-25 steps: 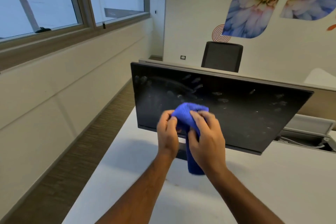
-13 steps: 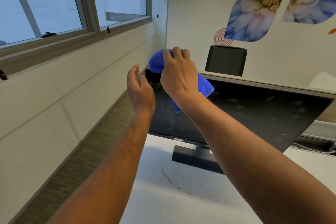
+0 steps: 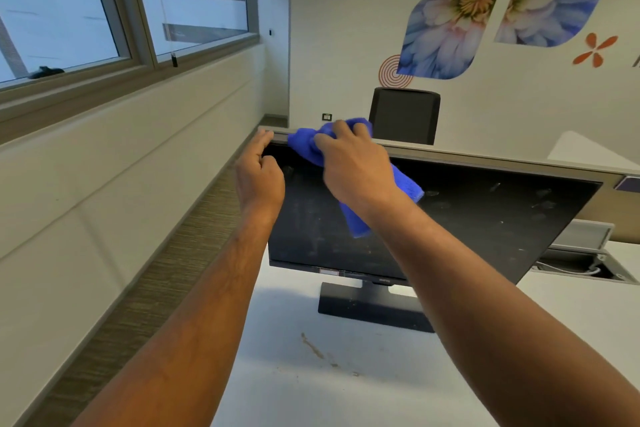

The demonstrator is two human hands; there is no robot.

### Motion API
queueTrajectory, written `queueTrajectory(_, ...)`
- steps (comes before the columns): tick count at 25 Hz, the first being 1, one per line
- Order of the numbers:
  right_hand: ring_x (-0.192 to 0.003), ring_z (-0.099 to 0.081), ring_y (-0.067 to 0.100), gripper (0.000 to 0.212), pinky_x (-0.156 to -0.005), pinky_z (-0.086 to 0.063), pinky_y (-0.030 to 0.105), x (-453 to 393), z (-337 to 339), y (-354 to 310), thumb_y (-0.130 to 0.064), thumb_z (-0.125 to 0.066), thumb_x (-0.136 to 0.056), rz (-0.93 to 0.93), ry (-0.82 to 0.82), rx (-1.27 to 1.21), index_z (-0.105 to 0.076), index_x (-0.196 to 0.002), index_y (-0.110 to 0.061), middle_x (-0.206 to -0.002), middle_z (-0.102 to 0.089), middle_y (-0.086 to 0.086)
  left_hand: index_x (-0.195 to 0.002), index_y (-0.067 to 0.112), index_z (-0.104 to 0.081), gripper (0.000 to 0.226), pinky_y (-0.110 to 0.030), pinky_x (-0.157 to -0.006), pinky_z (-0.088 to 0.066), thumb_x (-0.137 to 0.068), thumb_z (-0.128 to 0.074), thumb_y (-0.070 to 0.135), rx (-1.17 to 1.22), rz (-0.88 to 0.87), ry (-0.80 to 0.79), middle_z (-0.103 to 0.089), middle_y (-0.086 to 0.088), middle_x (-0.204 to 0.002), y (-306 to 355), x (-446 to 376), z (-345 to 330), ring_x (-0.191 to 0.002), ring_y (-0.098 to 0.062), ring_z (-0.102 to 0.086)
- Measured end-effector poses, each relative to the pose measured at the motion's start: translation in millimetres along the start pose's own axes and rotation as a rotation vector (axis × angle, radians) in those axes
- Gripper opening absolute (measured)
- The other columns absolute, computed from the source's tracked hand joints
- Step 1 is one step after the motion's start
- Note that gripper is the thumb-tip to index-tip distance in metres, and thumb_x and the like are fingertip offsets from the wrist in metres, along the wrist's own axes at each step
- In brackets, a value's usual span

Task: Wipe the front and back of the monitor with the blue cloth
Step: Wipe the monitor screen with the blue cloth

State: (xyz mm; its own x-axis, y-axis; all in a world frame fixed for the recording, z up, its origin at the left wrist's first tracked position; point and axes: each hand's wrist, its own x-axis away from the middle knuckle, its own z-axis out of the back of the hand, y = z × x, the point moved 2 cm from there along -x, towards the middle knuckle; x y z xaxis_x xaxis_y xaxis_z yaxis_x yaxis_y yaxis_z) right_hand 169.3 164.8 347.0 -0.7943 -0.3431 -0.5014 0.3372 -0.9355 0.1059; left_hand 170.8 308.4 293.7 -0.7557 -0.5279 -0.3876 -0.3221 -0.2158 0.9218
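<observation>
The monitor stands on its dark base on the white desk, its black screen smudged and dusty, and the right hand grips the bunched blue cloth against the screen's top edge at about eleven o'clock on the panel, a loose tail of cloth hanging down toward five o'clock beneath the wrist. At nine o'clock from the cloth, the left hand holds the monitor's upper left corner, fingers curled round the edge, while a black chair stands against the flowered wall at twelve o'clock behind the screen
</observation>
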Motion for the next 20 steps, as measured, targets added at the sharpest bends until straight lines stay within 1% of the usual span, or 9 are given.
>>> queueTrajectory(2, -0.117, -0.046, 0.033, 0.035, -0.063, -0.040, 0.038, 20.5, 4.4, 37.1, -0.012, -0.049, -0.092, -0.062, 0.020, 0.042, -0.060, -0.123, -0.023, -0.127, -0.052, 0.005, -0.132, 0.017, -0.063, 0.050, -0.033, -0.110, -0.044, -0.091, -0.040, 0.001, -0.024, -0.018, -0.003, -0.061, 0.004, -0.137, -5.7, -5.1, 0.4, -0.129, -0.008, -0.053)
queueTrajectory(4, -0.117, -0.046, 0.033, 0.037, -0.066, -0.038, 0.037, 40.6, 10.1, 78.4, -0.010, -0.051, -0.090, -0.172, 0.026, 0.103, -0.061, -0.123, -0.023, -0.127, -0.053, 0.005, -0.133, 0.015, -0.063, 0.048, -0.033, -0.109, -0.045, -0.093, -0.041, 0.001, -0.043, -0.025, 0.003, -0.061, 0.003, -0.138, -6.5, -5.0, 0.4, -0.130, -0.009, -0.052)
queueTrajectory(7, -0.117, -0.044, 0.036, 0.040, -0.069, -0.038, 0.039, 67.2, 18.5, 131.3, -0.006, -0.051, -0.089, -0.405, 0.014, 0.147, -0.062, -0.124, -0.021, -0.127, -0.053, 0.008, -0.132, 0.012, -0.064, 0.047, -0.029, -0.114, -0.038, -0.092, -0.042, 0.000, -0.076, -0.063, 0.044, -0.059, 0.000, -0.140, -2.6, -2.0, -1.4, -0.136, -0.009, -0.047)
queueTrajectory(10, -0.116, -0.044, 0.037, 0.039, -0.069, -0.037, 0.041, 76.4, 22.1, 144.1, -0.006, -0.050, -0.091, -0.540, 0.000, 0.155, -0.062, -0.126, -0.019, -0.126, -0.050, 0.010, -0.129, 0.006, -0.065, 0.047, -0.019, -0.118, -0.024, -0.089, -0.043, -0.003, -0.180, -0.235, -0.026, -0.058, -0.005, -0.141, 7.7, 6.2, -14.9, -0.142, -0.012, -0.039)
queueTrajectory(12, -0.113, -0.045, 0.037, 0.033, -0.067, -0.038, 0.041, 71.7, 22.4, 127.5, -0.009, -0.052, -0.090, -0.534, 0.000, 0.184, -0.062, -0.121, -0.016, -0.126, -0.049, 0.012, -0.132, 0.006, -0.063, 0.047, -0.015, -0.117, -0.021, -0.089, -0.044, -0.001, -0.237, -0.305, -0.149, -0.058, -0.007, -0.141, 17.3, 12.9, -30.5, -0.141, -0.013, -0.040)
queueTrajectory(14, -0.112, -0.046, 0.036, 0.030, -0.066, -0.040, 0.040, 61.3, 21.1, 100.1, -0.013, -0.054, -0.090, -0.455, -0.004, 0.181, -0.061, -0.119, -0.016, -0.127, -0.048, 0.012, -0.136, 0.009, -0.059, 0.047, -0.023, -0.117, -0.030, -0.091, -0.046, 0.002, -0.271, -0.300, -0.243, -0.055, -0.007, -0.144, 26.1, 20.4, -45.1, -0.140, -0.013, -0.042)
queueTrajectory(15, -0.113, -0.047, 0.035, 0.030, -0.067, -0.041, 0.039, 55.7, 19.6, 85.3, -0.014, -0.055, -0.090, -0.402, -0.002, 0.172, -0.060, -0.120, -0.016, -0.129, -0.048, 0.012, -0.137, 0.011, -0.058, 0.047, -0.028, -0.118, -0.031, -0.092, -0.046, 0.004, -0.294, -0.302, -0.270, -0.054, -0.007, -0.145, 28.8, 24.2, -51.3, -0.140, -0.015, -0.042)
queueTrajectory(17, -0.117, -0.047, 0.034, 0.034, -0.069, -0.044, 0.038, 46.9, 15.1, 62.0, -0.016, -0.056, -0.092, -0.305, 0.007, 0.157, -0.057, -0.126, -0.017, -0.135, -0.047, 0.011, -0.138, 0.015, -0.058, 0.046, -0.035, -0.121, -0.025, -0.094, -0.045, 0.008, -0.376, -0.324, -0.306, -0.053, -0.006, -0.146, 32.8, 30.5, -59.2, -0.142, -0.023, -0.039)
queueTrajectory(20, -0.120, -0.046, 0.032, 0.038, -0.066, -0.043, 0.037, 47.9, 9.8, 60.8, -0.016, -0.054, -0.094, -0.251, 0.016, 0.133, -0.054, -0.132, -0.020, -0.139, -0.046, 0.008, -0.133, 0.013, -0.062, 0.043, -0.037, -0.122, -0.019, -0.094, -0.046, 0.007, -0.480, -0.377, -0.309, -0.060, -0.005, -0.139, 32.7, 31.9, -60.5, -0.135, -0.023, -0.045)
